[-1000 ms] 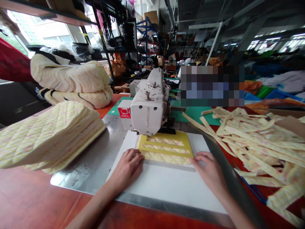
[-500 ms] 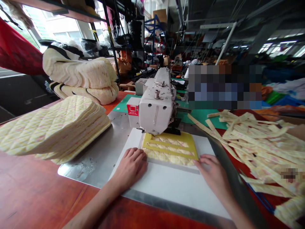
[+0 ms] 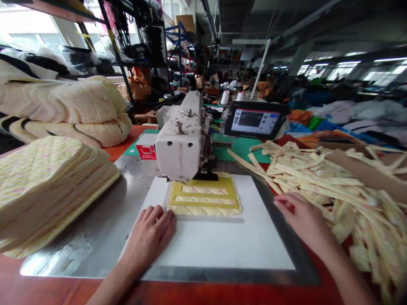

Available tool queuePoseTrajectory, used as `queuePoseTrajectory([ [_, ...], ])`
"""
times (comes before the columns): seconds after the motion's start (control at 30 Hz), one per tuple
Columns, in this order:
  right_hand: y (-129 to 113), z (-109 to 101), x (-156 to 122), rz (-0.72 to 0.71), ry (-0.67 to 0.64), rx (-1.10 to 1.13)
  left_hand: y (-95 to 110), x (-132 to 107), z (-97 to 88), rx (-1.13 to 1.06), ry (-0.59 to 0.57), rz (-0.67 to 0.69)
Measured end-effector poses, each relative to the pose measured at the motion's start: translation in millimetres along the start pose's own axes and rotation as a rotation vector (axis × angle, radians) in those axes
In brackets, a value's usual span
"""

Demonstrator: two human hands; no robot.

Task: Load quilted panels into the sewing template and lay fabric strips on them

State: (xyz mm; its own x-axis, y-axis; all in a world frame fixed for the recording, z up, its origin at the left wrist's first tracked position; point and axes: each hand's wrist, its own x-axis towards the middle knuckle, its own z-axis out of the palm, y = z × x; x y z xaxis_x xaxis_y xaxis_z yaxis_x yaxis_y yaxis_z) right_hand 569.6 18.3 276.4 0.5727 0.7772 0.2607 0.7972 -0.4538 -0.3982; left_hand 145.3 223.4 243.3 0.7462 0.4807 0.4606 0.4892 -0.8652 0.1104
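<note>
My left grip [image 3: 151, 232] is resting at the quilted fabric [image 3: 203, 210], closure I can't tell | my right grip [image 3: 304, 221] is hovering loosely open | sewing machine [image 3: 178, 150] is partly hiding yellow template [image 3: 231, 192]

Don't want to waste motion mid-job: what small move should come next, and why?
I'd probably move the right hand rightward to pick up one of the cloth strips. That hand looks empty and is close to them, while the left hand rests at the near left corner of the quilted piece.
</note>
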Motion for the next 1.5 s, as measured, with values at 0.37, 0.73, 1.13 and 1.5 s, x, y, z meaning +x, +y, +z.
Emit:
queuePoseTrajectory([
  [0.37, -1.4, -30.9, 72.8, 0.175, -0.15, -0.645, -7.5, -3.5, 6.2, -0.03, 0.094, 0.094],
  [0.73, -137.1, -40.0, 4.6, 0.167, -0.296, 0.784, 63.4, 35.2, -3.9, -0.748, 0.025, -0.118],
  [1.13, -188.3, 84.6, -61.7, 0.135, -0.696, 0.97, 80.8, 39.1, 25.6, -1.478, -0.079, -0.697],
  [1.5, -175.6, 92.9, -54.2, 0.155, -0.569, 1.148, 76.9, 29.9, 29.3, -1.483, -0.035, -0.708],
])
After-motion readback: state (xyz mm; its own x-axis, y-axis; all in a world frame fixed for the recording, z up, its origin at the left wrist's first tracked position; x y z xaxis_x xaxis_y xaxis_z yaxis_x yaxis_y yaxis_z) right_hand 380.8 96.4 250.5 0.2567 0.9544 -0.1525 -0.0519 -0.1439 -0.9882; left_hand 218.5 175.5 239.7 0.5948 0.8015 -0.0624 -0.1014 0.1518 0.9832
